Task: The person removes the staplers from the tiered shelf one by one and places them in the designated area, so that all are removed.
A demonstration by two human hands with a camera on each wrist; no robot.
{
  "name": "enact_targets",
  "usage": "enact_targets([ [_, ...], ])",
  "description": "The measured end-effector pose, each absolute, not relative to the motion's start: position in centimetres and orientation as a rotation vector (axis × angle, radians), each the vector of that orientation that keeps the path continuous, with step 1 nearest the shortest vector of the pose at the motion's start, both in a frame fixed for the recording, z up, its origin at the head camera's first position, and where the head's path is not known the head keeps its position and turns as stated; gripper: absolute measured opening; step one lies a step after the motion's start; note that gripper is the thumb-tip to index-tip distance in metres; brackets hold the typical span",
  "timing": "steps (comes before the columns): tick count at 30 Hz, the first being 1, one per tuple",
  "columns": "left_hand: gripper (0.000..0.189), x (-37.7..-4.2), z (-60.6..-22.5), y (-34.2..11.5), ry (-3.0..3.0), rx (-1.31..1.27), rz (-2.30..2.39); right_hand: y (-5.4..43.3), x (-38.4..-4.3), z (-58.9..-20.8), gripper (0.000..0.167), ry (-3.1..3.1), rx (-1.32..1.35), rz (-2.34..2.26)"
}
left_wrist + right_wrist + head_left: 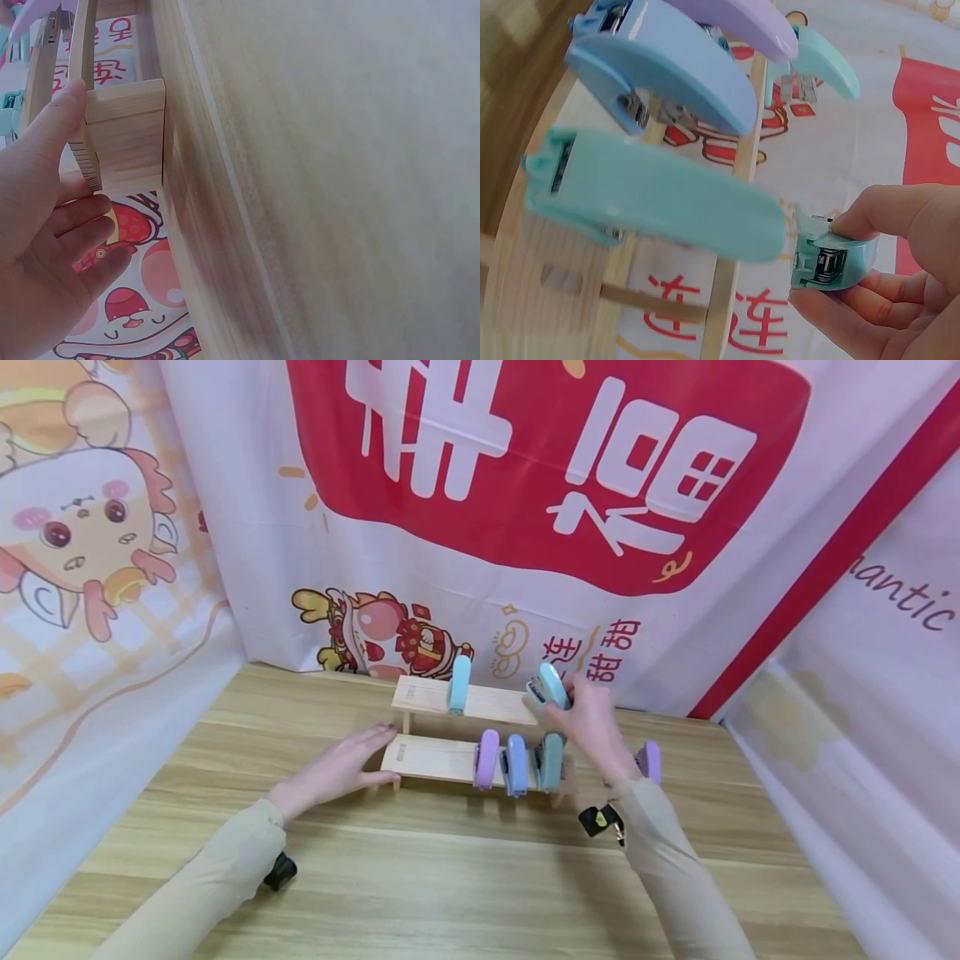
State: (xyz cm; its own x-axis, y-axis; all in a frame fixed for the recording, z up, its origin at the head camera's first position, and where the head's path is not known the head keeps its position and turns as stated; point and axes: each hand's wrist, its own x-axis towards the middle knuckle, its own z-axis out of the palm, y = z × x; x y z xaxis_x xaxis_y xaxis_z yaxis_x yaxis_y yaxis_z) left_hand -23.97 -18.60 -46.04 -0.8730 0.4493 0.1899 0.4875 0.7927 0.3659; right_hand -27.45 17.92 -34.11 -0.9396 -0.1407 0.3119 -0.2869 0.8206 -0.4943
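A two-tier wooden rack (435, 758) stands near the back of the table. My left hand (341, 770) holds the left end of its lower tier, thumb at the front edge and fingers behind. Over the right end of the upper tier, my right hand (596, 722) grips a light turquoise stapler (552, 683) between thumb and fingers. Another turquoise stapler (459, 685) stands on the upper tier, left of it. Along the right half of the lower tier stand a purple stapler (487, 758), a blue stapler (516, 764) and a green stapler (551, 762).
Partly hidden by my right wrist, another purple stapler (651, 760) is to the right of the rack. A printed cloth (495, 543) hangs right behind the rack, with more cloth on both sides. The wood-grain table (420, 877) stretches in front.
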Motion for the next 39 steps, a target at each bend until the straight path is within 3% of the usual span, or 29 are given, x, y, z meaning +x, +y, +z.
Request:
enact_targets([
  [12,0.078,-24.2,-46.2,-18.6,-2.878,-0.764,-0.635,21.4,-26.9,-33.9,0.032,-2.795,0.174,0.817],
  [25,0.078,-24.1,-46.1,-18.6,-2.88,-0.765,-0.64,25.7,-26.4,-35.0,0.024,-2.681,0.114,0.724],
  [39,0.078,-24.2,-46.1,-18.7,-2.892,-0.76,-0.63,30.0,-25.6,-36.0,0.03,-2.712,-0.072,0.672],
])
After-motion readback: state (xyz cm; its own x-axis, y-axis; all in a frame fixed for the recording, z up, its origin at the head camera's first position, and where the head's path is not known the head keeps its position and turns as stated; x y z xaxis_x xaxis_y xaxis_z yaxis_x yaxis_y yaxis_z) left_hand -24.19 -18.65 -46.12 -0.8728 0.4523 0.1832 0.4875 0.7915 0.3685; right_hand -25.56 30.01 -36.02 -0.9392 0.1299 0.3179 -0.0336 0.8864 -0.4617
